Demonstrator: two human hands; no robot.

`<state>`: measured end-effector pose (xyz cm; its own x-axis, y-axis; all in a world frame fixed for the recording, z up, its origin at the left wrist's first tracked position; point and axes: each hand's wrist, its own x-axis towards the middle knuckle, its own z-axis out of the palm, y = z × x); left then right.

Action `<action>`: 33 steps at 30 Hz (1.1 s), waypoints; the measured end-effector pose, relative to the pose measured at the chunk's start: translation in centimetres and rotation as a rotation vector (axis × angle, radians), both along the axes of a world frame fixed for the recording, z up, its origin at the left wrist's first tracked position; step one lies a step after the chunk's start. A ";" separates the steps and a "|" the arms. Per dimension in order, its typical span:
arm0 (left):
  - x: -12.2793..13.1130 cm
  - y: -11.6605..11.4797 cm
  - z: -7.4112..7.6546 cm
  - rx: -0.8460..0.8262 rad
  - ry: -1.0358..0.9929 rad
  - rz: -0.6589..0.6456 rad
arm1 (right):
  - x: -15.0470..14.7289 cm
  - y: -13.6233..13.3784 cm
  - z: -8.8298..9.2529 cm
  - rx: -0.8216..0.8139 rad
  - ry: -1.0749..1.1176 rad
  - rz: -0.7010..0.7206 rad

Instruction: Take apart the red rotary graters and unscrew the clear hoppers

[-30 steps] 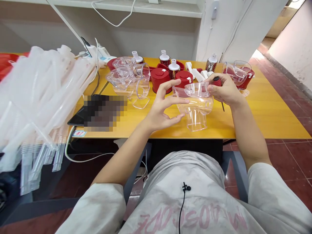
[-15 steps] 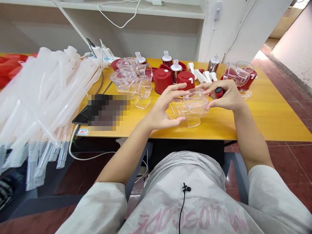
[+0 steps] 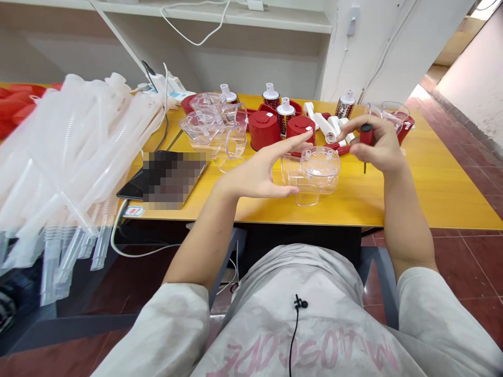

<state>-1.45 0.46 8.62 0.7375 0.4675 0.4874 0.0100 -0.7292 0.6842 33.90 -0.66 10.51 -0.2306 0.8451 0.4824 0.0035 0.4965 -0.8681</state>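
Observation:
A clear plastic housing (image 3: pixel 314 173) lies on the yellow table (image 3: pixel 432 188) in front of me. My left hand (image 3: pixel 263 170) is open beside its left side, fingers stretched out, thumb near its base. My right hand (image 3: pixel 375 146) is lifted just right of the housing and is closed around a screwdriver with a red and black handle (image 3: pixel 367 135); its thin shaft points down below the fist.
Red cylindrical bases (image 3: pixel 262 129), metal drums with white caps (image 3: pixel 285 112), white parts (image 3: pixel 328 127) and more clear housings (image 3: pixel 212 128) crowd the far table. A dark tablet (image 3: pixel 165 178) lies at left. Stacked clear plastic tubes (image 3: pixel 66 157) fill the left side.
The clear housing went from held up in both hands to lying on the table. My right hand let go of it and rose with the screwdriver; my left hand opened.

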 end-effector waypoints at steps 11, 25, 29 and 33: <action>2.7 -3.2 1.6 -0.247 0.026 0.281 | -0.8 2.4 -0.2 0.102 0.375 -0.281; 1.2 -3.3 1.9 -0.250 0.022 0.288 | -7.6 -0.8 8.9 -0.079 0.026 -0.070; 1.0 -3.1 1.9 -0.260 0.027 0.273 | -8.0 0.9 11.0 0.085 -0.006 -0.079; 0.8 -3.2 2.2 -0.282 0.028 0.262 | -7.4 2.6 11.8 0.419 0.138 -0.021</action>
<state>-0.62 -2.71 10.79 0.5862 0.7546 0.2947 0.1924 -0.4830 0.8542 26.46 1.94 22.34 -0.1252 0.5737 0.8094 -0.0847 0.8067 -0.5849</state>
